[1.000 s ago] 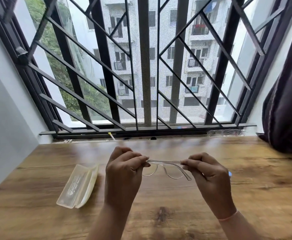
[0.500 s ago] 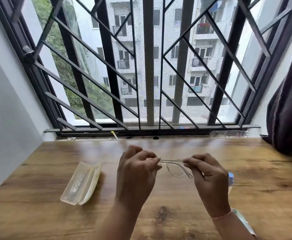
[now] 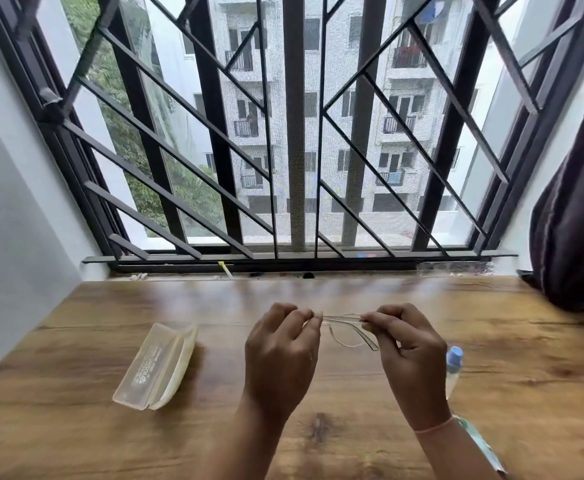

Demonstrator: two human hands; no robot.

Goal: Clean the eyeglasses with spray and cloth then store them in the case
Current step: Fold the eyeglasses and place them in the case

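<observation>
Clear-framed eyeglasses [image 3: 347, 327] hang above the wooden table [image 3: 318, 427] between my two hands. My left hand [image 3: 280, 355] pinches the left end of the frame with curled fingers. My right hand [image 3: 410, 355] pinches the right end, and one temple arm slants down toward it. A pale translucent case [image 3: 157, 365] lies open on the table to the left of my hands. A small spray bottle [image 3: 453, 365] with a blue cap lies partly hidden behind my right hand. A strip of light patterned cloth [image 3: 480, 445] shows under my right forearm.
A barred window [image 3: 294, 133] with a dark sill closes off the far edge of the table. A white wall [image 3: 13, 220] stands on the left. A dark curtain [image 3: 574, 220] hangs at the right and touches the table's far right corner.
My hands have drawn closer together on the eyeglasses, so less of the frame shows between them. The view has shifted slightly; the case has not moved.
</observation>
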